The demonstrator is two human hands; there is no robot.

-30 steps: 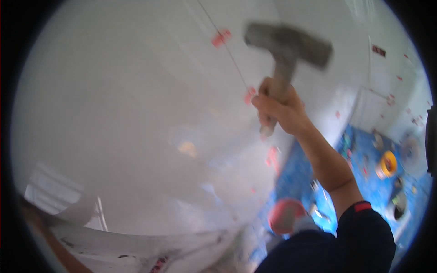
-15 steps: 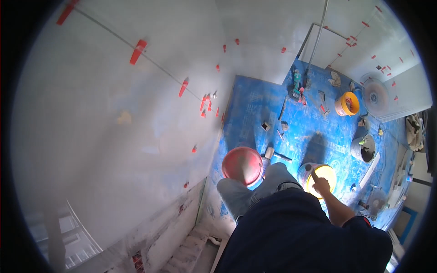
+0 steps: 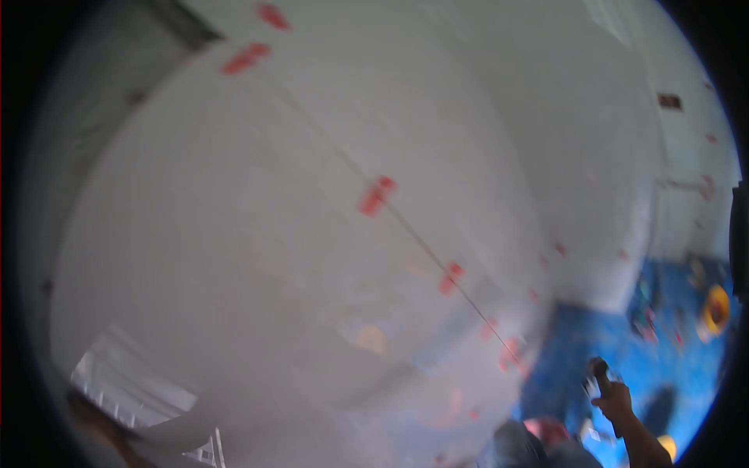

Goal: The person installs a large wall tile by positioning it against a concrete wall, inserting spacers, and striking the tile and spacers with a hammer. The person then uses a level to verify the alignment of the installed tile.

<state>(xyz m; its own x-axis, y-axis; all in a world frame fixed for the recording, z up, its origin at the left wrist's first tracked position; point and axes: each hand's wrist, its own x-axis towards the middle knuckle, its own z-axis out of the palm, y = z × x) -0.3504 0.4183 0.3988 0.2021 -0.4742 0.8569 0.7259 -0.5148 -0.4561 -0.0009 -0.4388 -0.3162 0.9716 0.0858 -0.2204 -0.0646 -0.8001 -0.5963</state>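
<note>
My right hand (image 3: 616,402) is closed around a short dark tool (image 3: 599,368) with a rounded end, held up over the blue floor sheet (image 3: 573,351). Blur hides the tool's exact kind. Below and left of this hand is my knee (image 3: 511,444), in light trousers, with part of a red bucket (image 3: 548,430) behind it. At the lower left, a blurred brown shape (image 3: 105,425) may be my left arm; no fingers can be made out there. The large pale wall panel (image 3: 296,234) fills most of the view, with red clips (image 3: 378,195) along its slanting seam.
A yellow bucket (image 3: 715,312) stands on the floor sheet at the far right. A blurred green tool (image 3: 644,300) lies left of it. Part of another yellow bucket (image 3: 667,446) shows beside my right forearm. More red clips (image 3: 509,355) dot the wall's lower seam.
The view has swung up and left, so the wall fills more of it and the floor has slid to the lower right. My right hand has lifted away from the yellow-rimmed bucket, still gripping the tool.
</note>
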